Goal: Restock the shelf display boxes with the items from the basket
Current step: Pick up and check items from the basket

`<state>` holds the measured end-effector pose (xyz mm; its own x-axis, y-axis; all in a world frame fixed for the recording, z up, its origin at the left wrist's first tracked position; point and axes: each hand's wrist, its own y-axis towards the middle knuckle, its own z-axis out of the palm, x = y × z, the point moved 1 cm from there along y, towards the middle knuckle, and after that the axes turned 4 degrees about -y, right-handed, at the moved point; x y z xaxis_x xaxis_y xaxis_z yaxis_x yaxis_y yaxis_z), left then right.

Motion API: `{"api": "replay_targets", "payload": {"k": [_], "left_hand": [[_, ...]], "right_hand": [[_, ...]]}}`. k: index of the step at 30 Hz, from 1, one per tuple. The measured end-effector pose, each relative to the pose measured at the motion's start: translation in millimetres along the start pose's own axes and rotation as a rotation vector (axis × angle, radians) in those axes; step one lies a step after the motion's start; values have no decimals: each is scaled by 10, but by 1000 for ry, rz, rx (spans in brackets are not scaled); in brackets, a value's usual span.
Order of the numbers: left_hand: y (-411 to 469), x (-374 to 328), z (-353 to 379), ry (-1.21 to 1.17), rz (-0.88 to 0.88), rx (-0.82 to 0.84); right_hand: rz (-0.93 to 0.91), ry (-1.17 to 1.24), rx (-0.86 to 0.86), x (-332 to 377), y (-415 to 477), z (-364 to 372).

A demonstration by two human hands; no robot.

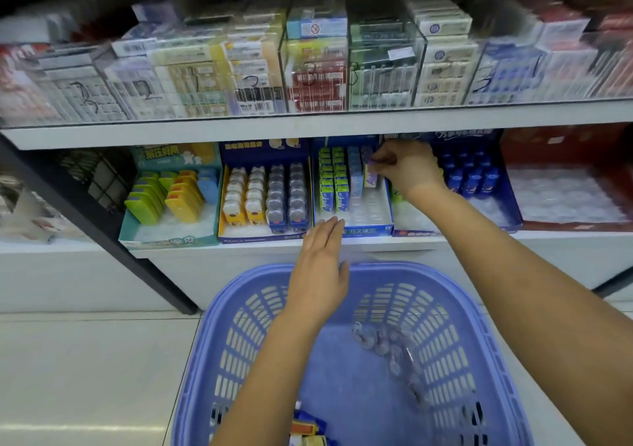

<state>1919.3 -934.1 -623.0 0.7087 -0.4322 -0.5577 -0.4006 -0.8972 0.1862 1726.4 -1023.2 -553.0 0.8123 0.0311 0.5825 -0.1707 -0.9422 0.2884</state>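
Note:
A blue display box [368, 230] on the lower shelf holds rows of green and light-blue packs, and its white tray shows bare slots at the front right. My right hand [404, 171] reaches into its back right corner and pinches a small purple pack [371, 176] over the rightmost row. My left hand [320, 267] hovers flat, fingers straight, with its fingertips at the box's front edge. Below, a blue plastic basket [445, 325] holds clear blister pieces [394, 346] and a few colourful packs [308, 432] at its near end.
Neighbouring display boxes sit along the same shelf: a teal one [164, 236] with green and yellow items, a dark blue one [263, 236] with figure-shaped items, another blue one [479, 178] with small bottles, and a red one [565, 219]. The upper shelf [308, 127] overhangs close above.

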Motion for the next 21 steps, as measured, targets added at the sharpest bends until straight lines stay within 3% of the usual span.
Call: {"api": "replay_targets", "payload": {"k": [10,21], "left_hand": [[0,34,4,-18,11,-12],[0,50,30,-39,2,-40]], "right_hand": [[2,41,11,-59,120,8],[18,60,133,-101,237,-20]]}}
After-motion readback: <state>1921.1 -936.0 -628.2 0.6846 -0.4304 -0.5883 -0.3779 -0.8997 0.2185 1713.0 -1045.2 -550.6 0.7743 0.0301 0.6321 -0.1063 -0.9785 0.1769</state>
